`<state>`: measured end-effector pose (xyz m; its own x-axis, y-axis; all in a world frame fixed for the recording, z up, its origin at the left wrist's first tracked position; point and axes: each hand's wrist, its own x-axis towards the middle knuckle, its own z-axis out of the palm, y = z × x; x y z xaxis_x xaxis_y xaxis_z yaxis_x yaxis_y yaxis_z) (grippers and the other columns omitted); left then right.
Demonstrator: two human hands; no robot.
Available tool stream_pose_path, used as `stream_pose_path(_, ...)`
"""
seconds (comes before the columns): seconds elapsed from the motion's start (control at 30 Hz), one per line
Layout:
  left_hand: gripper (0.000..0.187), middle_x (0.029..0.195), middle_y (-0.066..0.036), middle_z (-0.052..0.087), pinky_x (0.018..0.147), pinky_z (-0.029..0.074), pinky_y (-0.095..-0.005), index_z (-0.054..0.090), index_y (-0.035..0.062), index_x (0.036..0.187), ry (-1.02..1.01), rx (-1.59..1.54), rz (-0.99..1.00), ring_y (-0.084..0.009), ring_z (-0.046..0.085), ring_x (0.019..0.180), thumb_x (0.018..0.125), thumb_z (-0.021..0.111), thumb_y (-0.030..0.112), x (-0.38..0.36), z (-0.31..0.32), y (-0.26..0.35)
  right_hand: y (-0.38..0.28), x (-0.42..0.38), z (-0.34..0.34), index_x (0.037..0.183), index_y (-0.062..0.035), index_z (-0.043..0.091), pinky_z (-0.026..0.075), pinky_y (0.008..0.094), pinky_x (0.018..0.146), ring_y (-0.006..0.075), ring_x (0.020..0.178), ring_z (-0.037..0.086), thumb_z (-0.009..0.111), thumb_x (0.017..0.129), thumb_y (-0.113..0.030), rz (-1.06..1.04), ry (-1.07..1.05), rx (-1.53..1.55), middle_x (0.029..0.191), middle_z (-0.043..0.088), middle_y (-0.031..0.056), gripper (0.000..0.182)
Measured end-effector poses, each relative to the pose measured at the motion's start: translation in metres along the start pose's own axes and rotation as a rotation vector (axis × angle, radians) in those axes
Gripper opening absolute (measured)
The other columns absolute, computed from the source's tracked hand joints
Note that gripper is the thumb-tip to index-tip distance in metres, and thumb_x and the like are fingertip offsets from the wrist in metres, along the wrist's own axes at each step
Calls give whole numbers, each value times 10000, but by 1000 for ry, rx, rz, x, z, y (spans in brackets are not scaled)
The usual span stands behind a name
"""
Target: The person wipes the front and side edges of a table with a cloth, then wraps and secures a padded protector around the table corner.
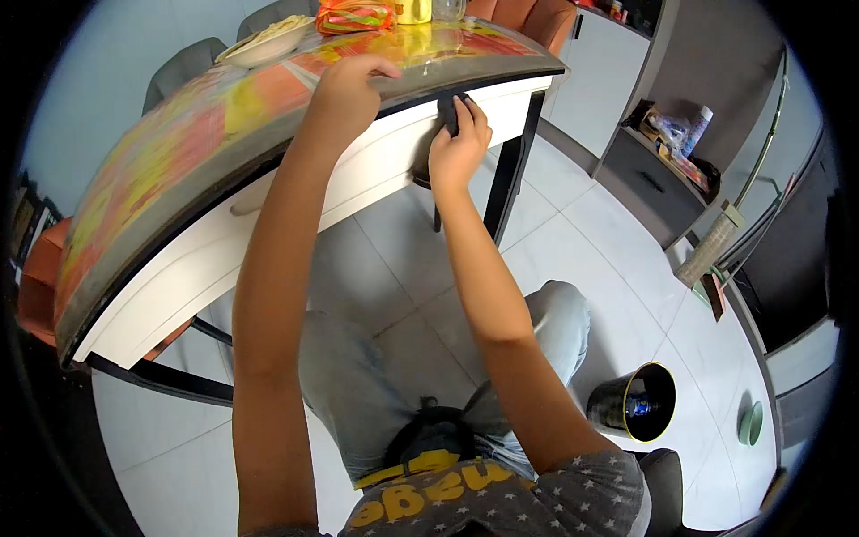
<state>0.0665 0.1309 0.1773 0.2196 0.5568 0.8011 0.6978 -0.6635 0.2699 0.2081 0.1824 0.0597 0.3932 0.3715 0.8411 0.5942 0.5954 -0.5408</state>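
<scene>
A table with a red and yellow patterned cover (242, 103) has a white side panel (376, 157) facing me. My left hand (356, 88) rests at the table's front edge, its fingers bent; their tips and anything under them are hidden. To its right, my right hand (461, 143) holds a small dark object (450, 114) against the upper part of the white panel, just below the table edge. The fingers are wrapped round this object.
On the table are a white bowl (266, 43), a red and green packet (355, 15) and a yellow container (413, 11). A black bin (617, 404) stands on the tiled floor at my right. Cabinets (658, 183) and a tall plant in a vase (711, 246) are farther right.
</scene>
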Motion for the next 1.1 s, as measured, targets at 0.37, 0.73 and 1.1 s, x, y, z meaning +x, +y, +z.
stream_pose_path(0.37, 353, 914, -168, 663, 783, 477, -318, 649, -5, 945, -16, 55, 13, -253, 645, 876, 724, 406, -134, 0, 3, 12, -16, -12, -25, 1152, -73, 596, 477, 387, 831, 333, 961, 498, 642, 618, 19, -430, -326, -131, 1173, 543, 116, 544)
stream_pose_path(0.73, 363, 939, -165, 653, 831, 458, -310, 646, 1, 948, -54, 20, -46, -257, 626, 926, 721, 397, -135, 3, 11, 7, -27, -25, -25, 1146, -87, 590, 497, 379, 782, 317, 939, 509, 631, 602, 1, -460, -339, -50, 1139, 545, 114, 553)
stream_pose_path(1.1, 365, 958, -164, 656, 848, 457, -321, 641, 0, 955, -85, -2, 37, -269, 628, 936, 716, 398, -128, -5, 1, 12, -7, -7, -12, 1140, -65, 602, 463, 386, 842, 328, 962, 507, 608, 656, 50, -126, -110, -127, 1181, 527, 116, 498)
